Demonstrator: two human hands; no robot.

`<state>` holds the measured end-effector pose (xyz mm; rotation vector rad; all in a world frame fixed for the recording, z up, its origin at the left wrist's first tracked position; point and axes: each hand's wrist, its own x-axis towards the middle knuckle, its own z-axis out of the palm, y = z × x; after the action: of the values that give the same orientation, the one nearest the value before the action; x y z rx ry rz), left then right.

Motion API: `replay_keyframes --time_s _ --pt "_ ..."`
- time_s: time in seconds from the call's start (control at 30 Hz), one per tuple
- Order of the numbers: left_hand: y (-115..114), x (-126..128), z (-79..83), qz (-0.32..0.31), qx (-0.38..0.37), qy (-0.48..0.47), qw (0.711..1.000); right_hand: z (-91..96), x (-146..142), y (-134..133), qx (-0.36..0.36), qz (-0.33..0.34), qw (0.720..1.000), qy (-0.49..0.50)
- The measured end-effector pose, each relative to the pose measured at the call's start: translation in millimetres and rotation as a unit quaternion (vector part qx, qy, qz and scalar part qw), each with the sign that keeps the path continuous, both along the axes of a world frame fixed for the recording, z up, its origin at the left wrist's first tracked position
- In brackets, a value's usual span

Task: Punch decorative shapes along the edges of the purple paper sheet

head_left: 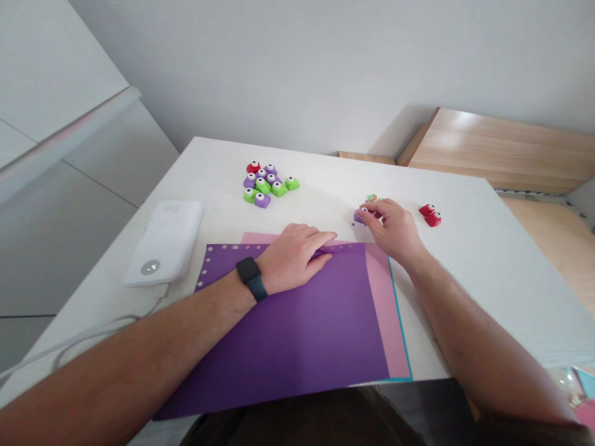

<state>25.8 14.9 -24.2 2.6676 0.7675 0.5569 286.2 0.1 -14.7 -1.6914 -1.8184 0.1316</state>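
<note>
**Purple sheet pinned flat, small punch pinched at its far corner**

Purple sheet (297, 334) fills the near part of my view and runs off the near edge of the white table (488, 279). It lies on a pink sheet (379, 291), which shows past its right and far edges. I see a row of small punched holes (223, 248) along the purple sheet's far edge. The left hand (295, 257), with a dark watch (251, 277) on its wrist, lies palm down on that far edge, fingers straight and close together. Just beyond the purple sheet's far right corner, the right hand (393, 229) pinches a purple punch (359, 216) in its fingertips on the table. Two red punches (431, 215) sit further right of it. A cluster of punches (267, 183) lies well beyond the sheet's far edge. A white device (165, 241) rests just left of the sheet.
</note>
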Motion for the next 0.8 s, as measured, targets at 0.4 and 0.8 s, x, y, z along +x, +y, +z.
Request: replay_keyframes --time_s 0.4,0.8 --pt "-0.6 0.6 0.8 0.001 -0.005 -0.005 1.0 6.3 -0.7 0.0 -0.13 -0.006 0.918 0.376" --pt "-0.3 0.0 0.8 -0.002 -0.006 -0.003 1.0 23.5 -6.1 -4.8 -0.218 0.051 0.804 0.551"
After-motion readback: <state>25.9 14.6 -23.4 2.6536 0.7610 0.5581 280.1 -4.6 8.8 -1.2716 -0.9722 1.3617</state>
